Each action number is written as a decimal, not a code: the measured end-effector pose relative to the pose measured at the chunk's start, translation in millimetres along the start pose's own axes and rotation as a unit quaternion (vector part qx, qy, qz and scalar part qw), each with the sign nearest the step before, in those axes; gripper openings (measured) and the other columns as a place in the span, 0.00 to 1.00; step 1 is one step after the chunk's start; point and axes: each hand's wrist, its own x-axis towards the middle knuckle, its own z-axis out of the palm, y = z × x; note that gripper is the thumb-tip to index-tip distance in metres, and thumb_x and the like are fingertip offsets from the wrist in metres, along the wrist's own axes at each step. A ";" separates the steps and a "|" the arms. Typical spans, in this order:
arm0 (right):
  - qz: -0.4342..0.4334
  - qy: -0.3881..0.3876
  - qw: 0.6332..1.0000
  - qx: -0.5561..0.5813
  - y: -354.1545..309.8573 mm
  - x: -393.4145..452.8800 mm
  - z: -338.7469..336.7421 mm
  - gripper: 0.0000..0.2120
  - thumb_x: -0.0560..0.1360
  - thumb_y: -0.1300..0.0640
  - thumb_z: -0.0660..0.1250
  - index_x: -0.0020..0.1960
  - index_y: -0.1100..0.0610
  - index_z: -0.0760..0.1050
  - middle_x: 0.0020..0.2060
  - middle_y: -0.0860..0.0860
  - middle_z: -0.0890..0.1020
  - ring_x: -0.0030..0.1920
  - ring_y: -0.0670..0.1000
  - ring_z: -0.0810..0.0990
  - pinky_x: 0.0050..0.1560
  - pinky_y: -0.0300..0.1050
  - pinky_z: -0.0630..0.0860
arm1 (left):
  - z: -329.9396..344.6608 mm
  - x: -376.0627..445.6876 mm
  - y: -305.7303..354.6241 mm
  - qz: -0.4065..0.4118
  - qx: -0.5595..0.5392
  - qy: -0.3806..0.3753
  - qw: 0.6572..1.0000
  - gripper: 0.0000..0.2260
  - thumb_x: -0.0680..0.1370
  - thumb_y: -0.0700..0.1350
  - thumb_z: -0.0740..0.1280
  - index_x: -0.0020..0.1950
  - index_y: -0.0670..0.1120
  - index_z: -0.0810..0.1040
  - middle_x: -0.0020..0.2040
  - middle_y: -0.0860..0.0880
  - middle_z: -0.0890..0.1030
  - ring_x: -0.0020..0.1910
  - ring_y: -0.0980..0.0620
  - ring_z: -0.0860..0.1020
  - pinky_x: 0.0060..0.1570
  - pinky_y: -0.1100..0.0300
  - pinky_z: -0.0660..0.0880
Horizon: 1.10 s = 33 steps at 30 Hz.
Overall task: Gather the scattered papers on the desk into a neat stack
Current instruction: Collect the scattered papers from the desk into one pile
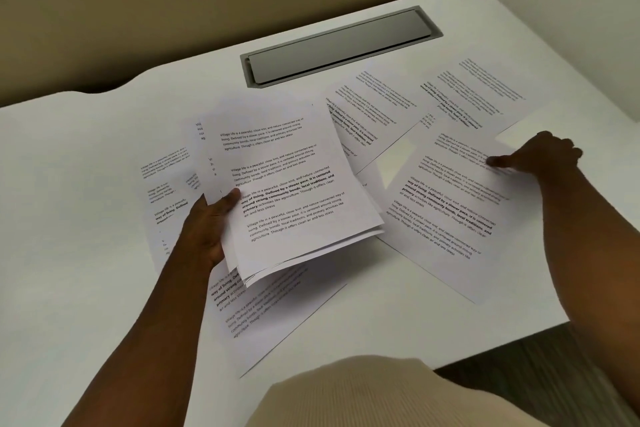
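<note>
Head view, left hand clamping loose sheaf, right hand fingers hidden, grip unclear

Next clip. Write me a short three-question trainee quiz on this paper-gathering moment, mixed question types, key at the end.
1. True or false: the left hand holds several printed sheets lifted off the desk.
2. Multiple choice: the right hand is
A. flat on the grey cable cover
B. at the far edge of a printed sheet lying on the desk
C. holding a pen
3. Fill in: the grey cable cover set into the desk is ____ (open/closed).

Key
1. True: the held bundle is fanned, thumb on top.
2. B: the fingers rest at the edge of the right-hand sheet.
3. Closed.
</note>
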 end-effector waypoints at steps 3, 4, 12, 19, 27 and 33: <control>-0.009 -0.030 0.999 -0.017 5.8 10.0 2.2 0.54 0.56 0.28 0.74 0.68 0.63 0.64 0.64 0.66 0.69 0.68 0.66 0.63 0.66 0.63 0.63 | 2.1 -0.5 0.7 -0.003 0.001 0.006 1.000 0.19 0.76 0.37 0.69 0.66 0.46 0.76 0.61 0.43 0.82 0.59 0.42 0.81 0.55 0.42 0.79; -0.015 -0.040 0.999 -0.028 9.7 18.7 5.0 0.55 0.53 0.25 0.72 0.66 0.62 0.66 0.63 0.65 0.70 0.67 0.66 0.65 0.65 0.63 0.64 | 2.8 -0.7 0.6 -0.003 0.001 0.004 1.000 0.19 0.76 0.37 0.69 0.66 0.46 0.77 0.61 0.43 0.82 0.58 0.42 0.81 0.54 0.43 0.80; -0.083 -0.057 0.994 0.038 8.6 5.2 -13.2 0.26 0.65 0.51 0.80 0.55 0.64 0.75 0.58 0.63 0.77 0.55 0.63 0.77 0.48 0.54 0.77 | 4.3 -2.3 -1.1 -0.001 0.002 0.006 1.000 0.20 0.76 0.36 0.69 0.68 0.46 0.75 0.62 0.43 0.82 0.60 0.42 0.81 0.57 0.41 0.78; -0.266 -0.036 0.962 0.036 -12.9 -31.9 -89.3 0.12 0.68 0.58 0.77 0.49 0.52 0.78 0.47 0.60 0.81 0.43 0.59 0.78 0.44 0.47 0.78 | 0.1 -3.9 5.2 0.000 0.019 0.025 1.000 0.21 0.77 0.36 0.69 0.69 0.46 0.74 0.62 0.42 0.81 0.60 0.40 0.80 0.56 0.39 0.78; -0.394 -0.065 0.903 0.156 -56.9 -90.3 -161.7 0.10 0.64 0.47 0.78 0.43 0.39 0.81 0.36 0.39 0.84 0.37 0.44 0.82 0.40 0.32 0.76 | 2.4 -10.1 13.8 0.005 0.066 0.011 0.998 0.16 0.77 0.36 0.69 0.63 0.47 0.76 0.58 0.43 0.82 0.54 0.44 0.82 0.42 0.52 0.83; -0.481 -0.206 0.815 0.249 -103.8 -116.5 -162.8 0.06 0.65 0.57 0.72 0.40 0.49 0.83 0.34 0.44 0.85 0.33 0.43 0.83 0.40 0.33 0.81 | 8.2 -13.2 13.2 0.018 0.101 -0.003 0.995 0.16 0.76 0.39 0.70 0.63 0.48 0.76 0.59 0.43 0.82 0.55 0.43 0.82 0.53 0.45 0.80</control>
